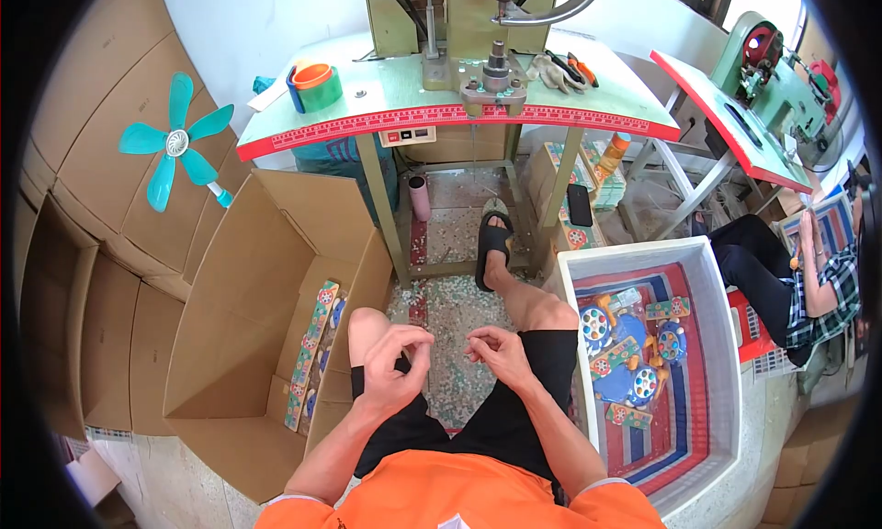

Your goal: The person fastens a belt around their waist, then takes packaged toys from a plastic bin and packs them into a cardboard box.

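Note:
My left hand (pixel 398 366) hovers above my lap, thumb and fingertips brought together in a pinch. Facing it across a small gap, my right hand (pixel 499 356) has its fingers curled in toward the thumb. Whatever either hand pinches, if anything, is too small to make out. To the left, an open cardboard box (pixel 230 382) holds a row of patterned cards (pixel 310 354) with blue pieces beside them. On the right, a white bin (pixel 735 382) with a striped lining contains blue toys (pixel 643 382) and colourful cards (pixel 628 416).
Ahead stands a green table (pixel 395 93) with a press (pixel 496 70), tape rolls (pixel 317 86), gloves (pixel 555 73) and orange-handled pliers (pixel 581 68). A turquoise fan (pixel 176 143) is at left. A phone (pixel 579 205) lies on stacked boxes. Another person (pixel 763 272) sits at far right.

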Demonstrator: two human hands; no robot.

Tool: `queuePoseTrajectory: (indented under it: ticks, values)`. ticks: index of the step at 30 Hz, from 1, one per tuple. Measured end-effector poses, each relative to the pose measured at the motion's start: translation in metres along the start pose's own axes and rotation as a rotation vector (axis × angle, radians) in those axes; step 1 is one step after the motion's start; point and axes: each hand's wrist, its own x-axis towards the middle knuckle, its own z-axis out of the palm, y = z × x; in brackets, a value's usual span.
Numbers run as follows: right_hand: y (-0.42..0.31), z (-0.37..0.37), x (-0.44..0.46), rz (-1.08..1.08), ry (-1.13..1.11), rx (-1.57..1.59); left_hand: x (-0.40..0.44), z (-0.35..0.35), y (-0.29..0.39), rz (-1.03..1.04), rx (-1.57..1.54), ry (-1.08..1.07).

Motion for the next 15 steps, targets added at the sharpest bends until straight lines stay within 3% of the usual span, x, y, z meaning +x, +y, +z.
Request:
queuePoseTrajectory:
  ticks: [6,15]
  values:
    - [0.004,0.002,0.000,-0.004,-0.001,-0.013,-0.049,0.024,-0.033,-0.273,-0.015,-0.205]
    - [0.012,-0.003,0.006,-0.074,0.001,-0.008,-0.060,0.026,-0.029,-0.372,0.006,-0.271]
